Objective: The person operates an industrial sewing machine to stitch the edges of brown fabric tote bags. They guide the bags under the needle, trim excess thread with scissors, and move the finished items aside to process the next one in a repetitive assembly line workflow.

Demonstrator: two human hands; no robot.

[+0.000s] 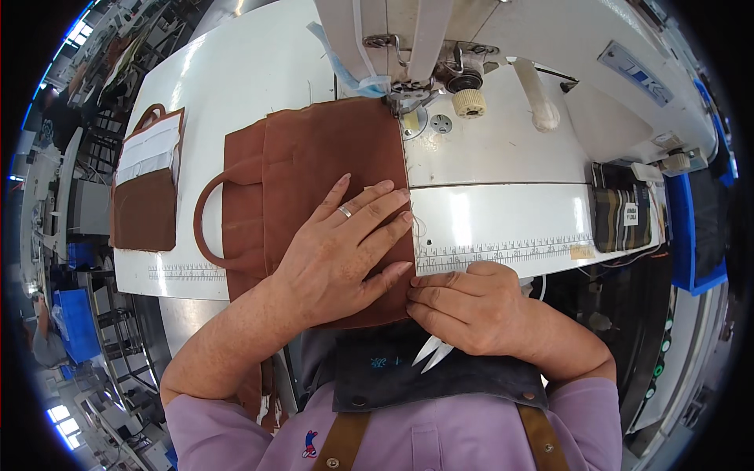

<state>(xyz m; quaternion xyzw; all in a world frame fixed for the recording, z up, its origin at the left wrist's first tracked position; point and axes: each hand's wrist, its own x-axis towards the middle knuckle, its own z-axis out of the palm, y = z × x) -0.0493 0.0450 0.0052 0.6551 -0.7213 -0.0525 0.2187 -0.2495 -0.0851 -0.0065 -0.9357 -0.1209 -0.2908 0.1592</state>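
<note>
A reddish-brown leather-like bag piece (330, 145) with a looped handle on its left side lies on the white sewing table, its far right corner under the sewing machine's presser foot (408, 100). My left hand (338, 251), a ring on one finger, rests flat on the piece with fingers stretched toward its right edge. At that edge, close to the near corner, the fingers of my right hand (475, 306) are pinched together. Thread snips (432, 351) are tucked in the same hand, their pointed blades sticking out below it. Loose threads (420, 224) trail from the right edge.
The machine head (550, 71) stands over the table's far side. A ruler strip (503, 251) runs along the near edge. To the left lies another brown bag piece (145, 208) with white lining; a striped fabric stack (620, 208) and blue bin (695, 235) are at right.
</note>
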